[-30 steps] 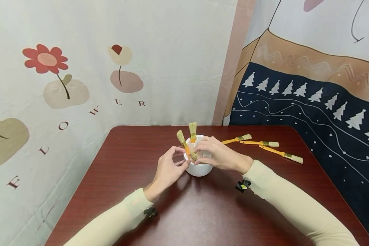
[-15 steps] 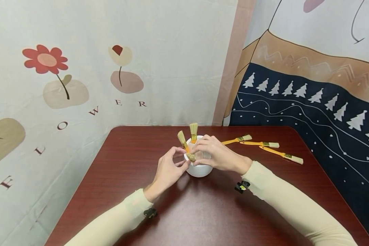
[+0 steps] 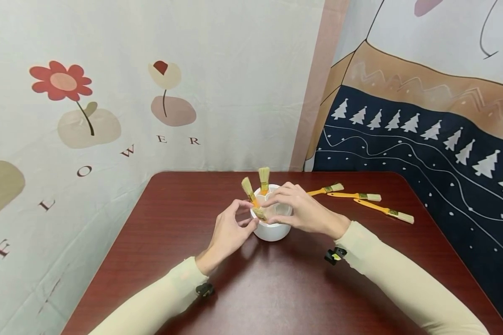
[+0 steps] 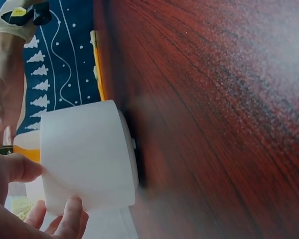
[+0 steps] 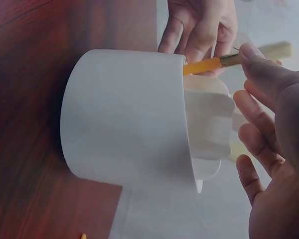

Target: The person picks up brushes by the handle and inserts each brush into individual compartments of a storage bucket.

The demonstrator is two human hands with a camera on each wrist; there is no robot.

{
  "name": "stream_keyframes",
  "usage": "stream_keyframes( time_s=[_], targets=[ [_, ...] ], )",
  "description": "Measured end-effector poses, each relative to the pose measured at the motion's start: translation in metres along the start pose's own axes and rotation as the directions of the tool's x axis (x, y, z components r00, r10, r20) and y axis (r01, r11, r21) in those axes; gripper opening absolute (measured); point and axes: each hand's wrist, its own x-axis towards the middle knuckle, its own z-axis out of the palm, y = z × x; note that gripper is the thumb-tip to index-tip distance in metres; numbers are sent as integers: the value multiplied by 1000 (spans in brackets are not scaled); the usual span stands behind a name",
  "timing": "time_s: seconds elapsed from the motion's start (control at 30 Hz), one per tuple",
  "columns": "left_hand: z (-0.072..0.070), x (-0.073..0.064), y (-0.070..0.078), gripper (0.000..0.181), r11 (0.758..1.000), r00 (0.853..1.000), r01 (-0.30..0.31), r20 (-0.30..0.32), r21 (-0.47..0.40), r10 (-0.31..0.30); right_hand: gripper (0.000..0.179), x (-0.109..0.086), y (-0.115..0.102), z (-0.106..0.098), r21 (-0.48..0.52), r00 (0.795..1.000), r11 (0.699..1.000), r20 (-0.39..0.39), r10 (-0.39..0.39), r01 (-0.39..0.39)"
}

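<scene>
A round white brush holder (image 3: 272, 233) with wavy inner dividers stands on the table. My left hand (image 3: 230, 232) steadies its left side, thumb at the rim and fingers along the wall in the left wrist view. The nearest paintbrush (image 3: 259, 214) leans out over the front left rim; its yellow handle (image 5: 204, 66) goes down inside. My right hand (image 3: 308, 209) arches over the holder, fingers spread, with its thumb overlapping that brush's metal band in the right wrist view. Another brush (image 3: 249, 190) tilts left at the back left, and a more upright brush (image 3: 264, 179) stands behind.
Three more yellow-handled brushes (image 3: 383, 211) lie on the dark red table (image 3: 184, 200) to the right of the holder. A curtain with printed flowers hangs behind, and a dark blue one with white trees (image 3: 406, 144) at the right.
The nearest brush's bristles have tipped left and forward to the rim. My right hand's thumb and fingers have spread and drawn slightly right. The left hand has kept its place.
</scene>
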Motion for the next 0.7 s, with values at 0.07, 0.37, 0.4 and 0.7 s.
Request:
stream_keyframes(
  time_s=[0.07, 0.37, 0.4, 0.7],
  targets=[
    [0, 0, 0, 35, 1000, 1000, -2, 1, 9, 2, 45, -4, 0, -3, 8, 1000, 1000, -14, 16, -16],
    [0, 2, -2, 38, 1000, 1000, -8, 11, 13, 8, 43, -20, 9, -14, 37, 993, 995, -71, 99, -97],
    [0, 3, -2, 38, 1000, 1000, -9, 10, 11, 9, 43, -22, 10, -14, 38, 991, 994, -80, 106, -103],
    [0, 6, -5, 40, 1000, 1000, -17, 25, 6, 17, 42, -38, 22, -22, 55, 978, 983, -105, 182, -177]
  ],
)
